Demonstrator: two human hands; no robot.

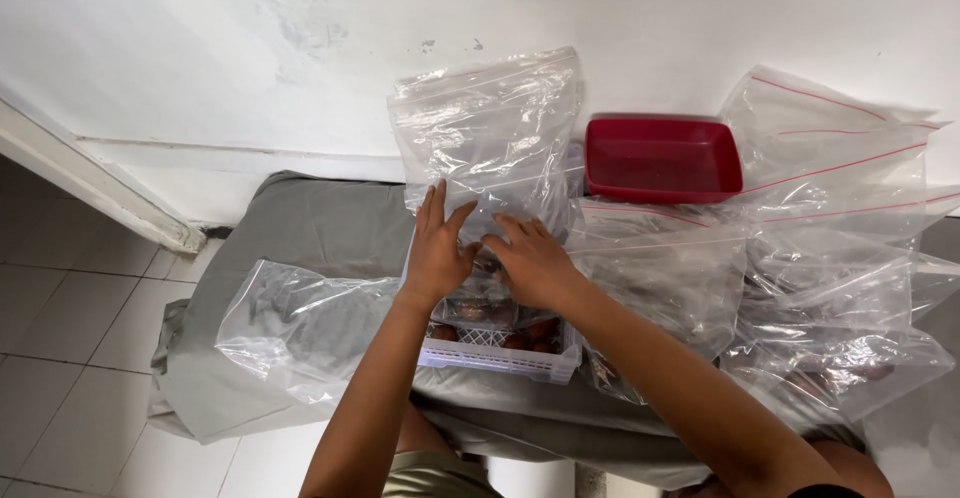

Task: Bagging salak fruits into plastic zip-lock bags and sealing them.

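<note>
Both forearms enter from the bottom centre of the frame and meet mid-frame over a small white lattice basket [497,354] holding brown rounded items [531,334], kind unclear. Left hand [437,248] lies flat against a clear zip bag [490,138] standing upright at centre, fingers extended and spread, palm on the plastic, not pinching. Right hand [533,258] sits just beside it on the bag's lower part, fingers curled into the plastic; can't tell whether it actually grips the film or something inside. Bag's bottom reaches into the basket. Basket rests on a grey cloth [300,228] spread over the floor at lower left. Another clear bag [300,323] lies flat left of the basket. Red rectangular tray [662,158] is upper right of centre, against the white wall [200,48]. Pile of clear bags with red zip strips [840,228] fills the right side.
</note>
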